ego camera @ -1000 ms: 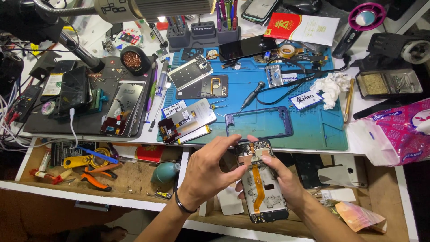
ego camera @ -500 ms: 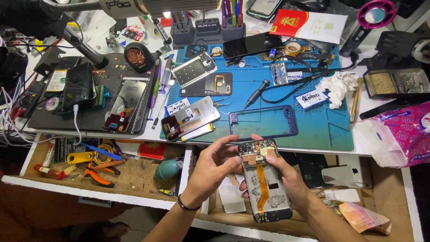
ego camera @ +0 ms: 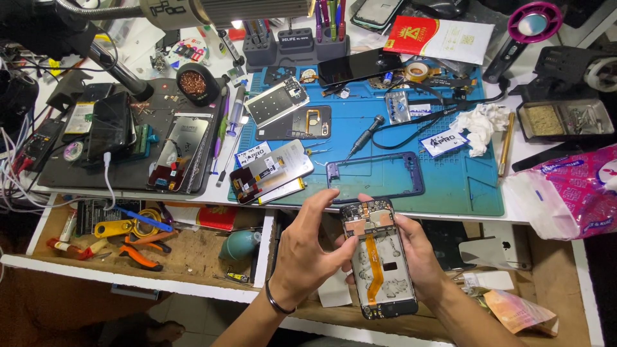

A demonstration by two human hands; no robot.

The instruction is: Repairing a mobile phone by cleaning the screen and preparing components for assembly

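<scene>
Both hands stay clamped on the opened phone (ego camera: 379,260), left hand (ego camera: 308,247) on its left edge, right hand (ego camera: 421,254) under it, still held near the blue mat (ego camera: 450,186), hardly shifted.

A red-and-white flat packet (ego camera: 438,35) lies at the bench's far edge; a pink printed bag (ego camera: 569,193) sits at right. A detached dark phone screen (ego camera: 271,172) rests on the blue mat (ego camera: 450,183), beside small white rectangular labels (ego camera: 441,142).
</scene>
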